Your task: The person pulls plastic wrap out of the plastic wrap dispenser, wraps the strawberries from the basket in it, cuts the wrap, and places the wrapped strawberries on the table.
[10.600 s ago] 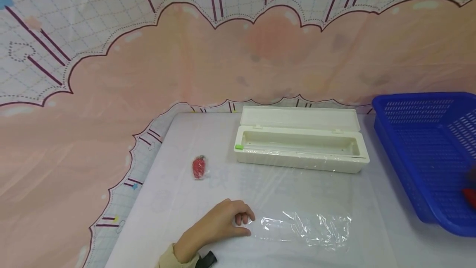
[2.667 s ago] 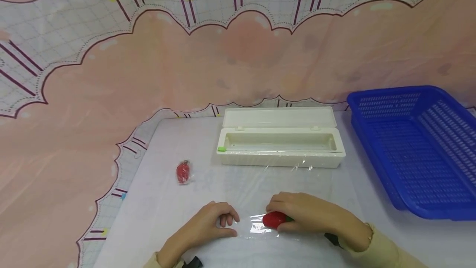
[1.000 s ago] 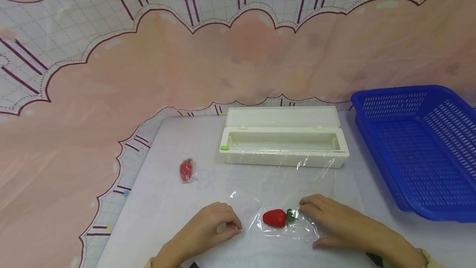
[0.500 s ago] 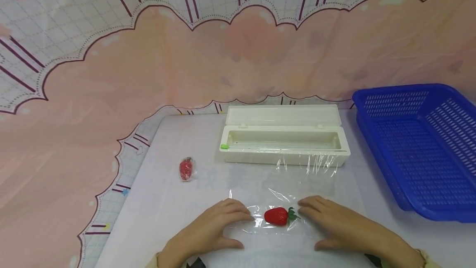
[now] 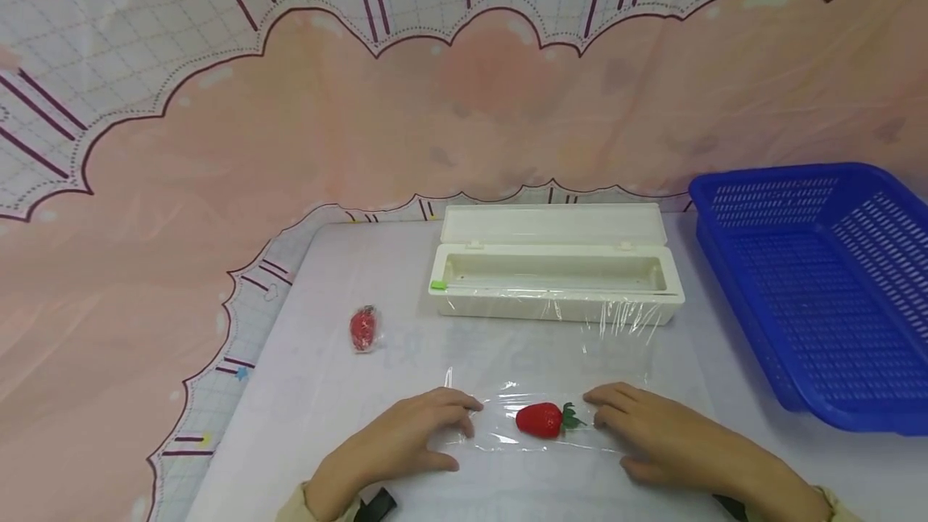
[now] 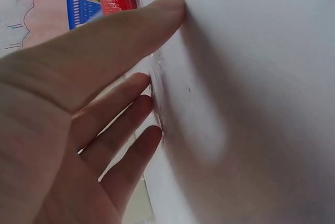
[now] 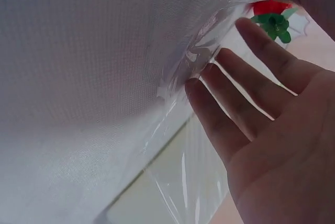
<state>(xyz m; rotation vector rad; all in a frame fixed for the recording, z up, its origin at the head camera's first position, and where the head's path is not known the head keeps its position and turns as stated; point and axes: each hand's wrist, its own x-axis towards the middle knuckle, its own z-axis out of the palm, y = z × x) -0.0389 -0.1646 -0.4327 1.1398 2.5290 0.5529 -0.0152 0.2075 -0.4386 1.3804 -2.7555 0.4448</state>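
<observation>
- Two hands are in view, neither gripping anything. The left hand (image 5: 406, 435) is held wide, thumb well apart from the fingers, beside the left end of the film; its wrist view shows fingertips at the film's edge.
- The right hand (image 5: 663, 429) is also wide, its four fingers nearly straight, the fingertips touching the film in its wrist view.
- One sheet of clear film (image 5: 544, 381) stretches from the box's front towards both hands.
- Two strawberries are present. One bare red strawberry (image 5: 539, 420) lies on its side on the film between the hands, its single green leaf cluster towards the right hand; one wrapped strawberry (image 5: 363, 329) lies on the table (image 5: 377, 264), well apart, beyond the left hand.
- One white box (image 5: 557, 304) has one lid (image 5: 553, 224) raised, and one green tab (image 5: 438, 285) at its left end.
- One blue basket (image 5: 805, 280) stands right of the box.
</observation>
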